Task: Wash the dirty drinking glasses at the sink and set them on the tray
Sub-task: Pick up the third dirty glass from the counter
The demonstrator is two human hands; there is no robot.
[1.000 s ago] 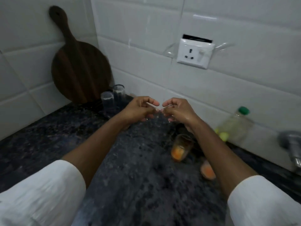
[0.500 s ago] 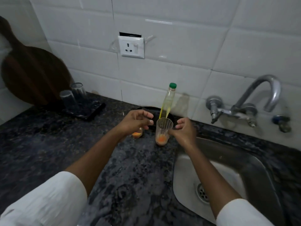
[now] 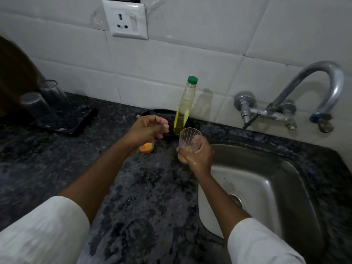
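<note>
My right hand grips a ribbed clear glass with orange residue at its bottom, upright at the left edge of the steel sink. My left hand hovers with loosely curled fingers over a second glass with orange residue that stands on the dark granite counter; it holds nothing. Two clean glasses stand upside down on a black tray at the far left.
A bottle of yellow liquid with a green cap stands on a black dish by the wall. A chrome tap arches over the sink. A wall socket is above; a wooden board leans at far left.
My view swung right and down, bringing the sink and tap into sight. My right hand has closed around the ribbed glass it was reaching for. My left hand has lifted slightly over the other glass.
</note>
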